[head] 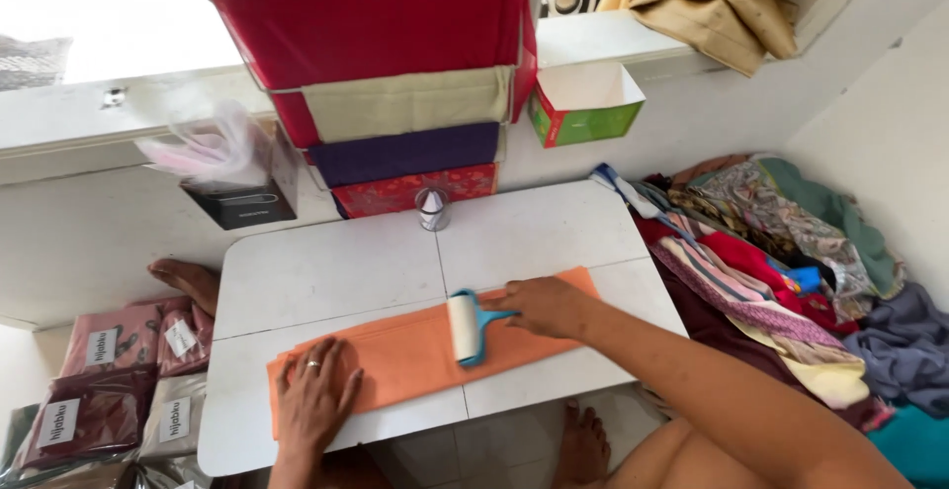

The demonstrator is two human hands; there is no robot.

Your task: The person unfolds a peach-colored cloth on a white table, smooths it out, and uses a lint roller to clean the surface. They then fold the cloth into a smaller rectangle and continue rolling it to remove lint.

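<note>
The folded orange cloth (415,351) is lying along the near half of the white table (326,271). The left hand (314,400) is pressing it flat, fingers spread. The right hand (546,306) is gripping the blue-handled lint roller (465,327) resting mid-cloth. The cloth is looking light, soft, liable to slide; pinning its end appears soundest.

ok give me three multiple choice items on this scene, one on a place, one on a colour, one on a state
1. Where does the lint roller rest?
A. on the orange cloth
B. on the floor
C. on the windowsill

2. What colour is the roller's handle?
A. red
B. blue
C. yellow

3. How does the left hand lie?
A. clenched in the air
B. flat on the cloth
C. gripping the roller

Answers: 1 A, the roller sits across the cloth on the white table. 2 B, the right hand holds a blue handle. 3 B, palm down, fingers spread.
</note>
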